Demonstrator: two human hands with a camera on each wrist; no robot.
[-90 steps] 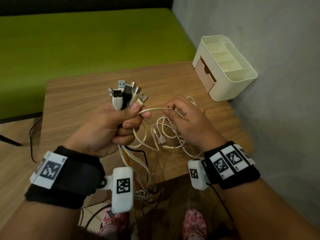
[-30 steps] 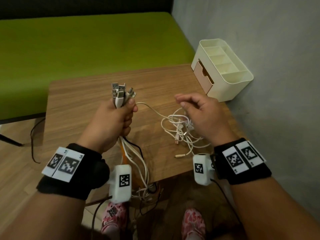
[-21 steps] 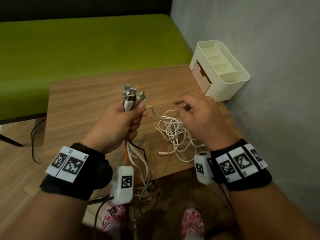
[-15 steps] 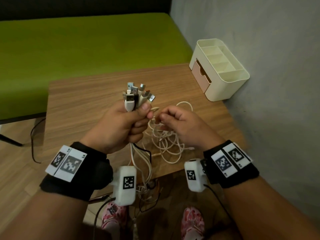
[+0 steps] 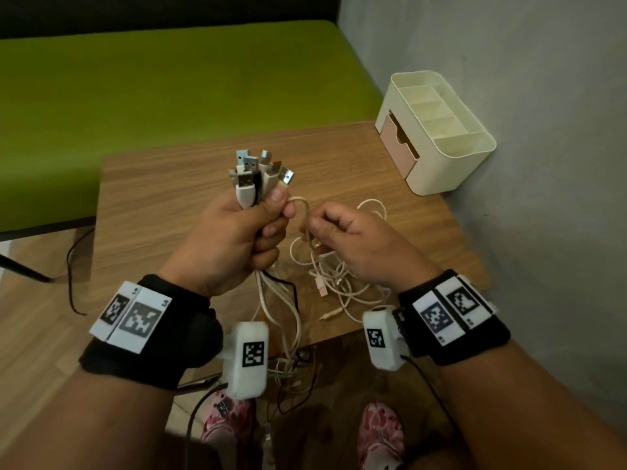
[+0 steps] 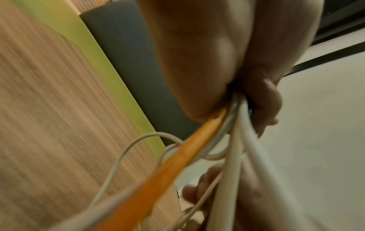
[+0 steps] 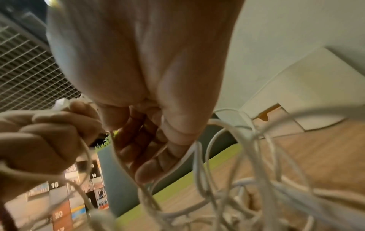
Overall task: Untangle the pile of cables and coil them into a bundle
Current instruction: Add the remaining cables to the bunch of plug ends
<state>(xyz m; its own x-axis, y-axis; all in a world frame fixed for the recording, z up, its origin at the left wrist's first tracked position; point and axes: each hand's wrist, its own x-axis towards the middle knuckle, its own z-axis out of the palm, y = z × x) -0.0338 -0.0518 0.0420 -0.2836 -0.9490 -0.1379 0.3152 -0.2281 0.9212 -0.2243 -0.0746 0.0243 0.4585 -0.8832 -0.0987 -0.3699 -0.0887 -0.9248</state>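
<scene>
The head camera looks forward and down from above onto both hands, the left hand and right hand, over the wooden table, with the green bench beyond and the cream organizer at the right by the wall. The left wrist camera sits very close under the left hand, looking up along it past the cables it holds, with the table tilted at the left. The right wrist camera looks just as closely up along the right hand and shares with the head view the left hand, the white cable tangle, the table and the organizer.
</scene>
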